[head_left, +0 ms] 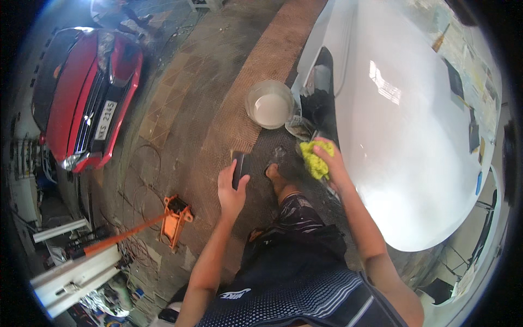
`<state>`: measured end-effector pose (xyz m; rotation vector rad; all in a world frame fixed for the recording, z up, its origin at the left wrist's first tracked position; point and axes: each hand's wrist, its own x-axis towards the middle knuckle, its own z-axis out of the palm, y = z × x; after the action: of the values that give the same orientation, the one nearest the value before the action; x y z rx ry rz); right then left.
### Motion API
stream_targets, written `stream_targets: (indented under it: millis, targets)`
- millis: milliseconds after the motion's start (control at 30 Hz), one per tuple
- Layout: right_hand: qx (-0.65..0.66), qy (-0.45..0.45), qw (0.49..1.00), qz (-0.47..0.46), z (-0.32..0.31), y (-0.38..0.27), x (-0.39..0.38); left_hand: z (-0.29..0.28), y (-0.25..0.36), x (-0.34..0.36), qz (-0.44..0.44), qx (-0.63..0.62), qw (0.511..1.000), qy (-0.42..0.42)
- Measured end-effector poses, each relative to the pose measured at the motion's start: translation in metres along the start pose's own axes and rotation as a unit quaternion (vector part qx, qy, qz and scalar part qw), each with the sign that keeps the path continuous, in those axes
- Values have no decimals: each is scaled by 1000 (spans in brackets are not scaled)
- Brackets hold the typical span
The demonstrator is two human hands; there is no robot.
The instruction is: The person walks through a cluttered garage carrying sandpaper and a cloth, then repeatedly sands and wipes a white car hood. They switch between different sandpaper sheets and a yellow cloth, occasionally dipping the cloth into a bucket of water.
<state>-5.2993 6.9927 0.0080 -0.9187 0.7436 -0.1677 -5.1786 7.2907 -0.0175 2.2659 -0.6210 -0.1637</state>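
My left hand point(231, 191) grips a flat dark rectangular block point(239, 163), held low at the middle of the view above the floor. My right hand point(335, 169) holds a crumpled yellow-green cloth point(315, 159) beside the white car body panel point(392, 152), which fills the right side and has a glossy surface. A round pale bucket point(269, 111) with cloudy liquid stands on the floor just beyond my hands, next to a dark lower part point(318, 98) along the panel's edge.
A red car point(71, 125) is parked at the left, with a person point(117, 13) beyond it. An orange floor jack point(174, 223), handle pointing left, stands by my left side near loose hoses point(144, 185). White boards point(76, 278) and clutter lie at the lower left.
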Motion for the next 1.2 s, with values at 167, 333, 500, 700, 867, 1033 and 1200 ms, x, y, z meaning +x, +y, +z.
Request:
stream_targets:
  millis: [167, 333, 500, 700, 867, 1033, 1200]
  targets:
    - [84, -29, 975, 204, 36, 68, 132, 32, -72, 78, -164, -26, 982, -95]
    - [-161, 6, 980, 117, 47, 159, 279, 122, -141, 180, -243, -145, 947, -155]
    - [-583, 100, 804, 57, 25, 217, 417, 265, -200, 298, -193, 0, 930, -314]
    - [-687, 117, 713, 81, -7, 366, 571, 450, -367, 370, -303, 131, 880, -341]
    - [-808, 4, 559, 185, -53, 455, 586, 502, -384, 356, -110, 226, 896, -366]
    - [-588, 156, 747, 268, -37, 408, 561, 468, -373, 360, -240, 148, 876, -392]
    - [51, 225, 965, 126, 13, 327, 458, 347, -335, 395, -413, -258, 804, -343]
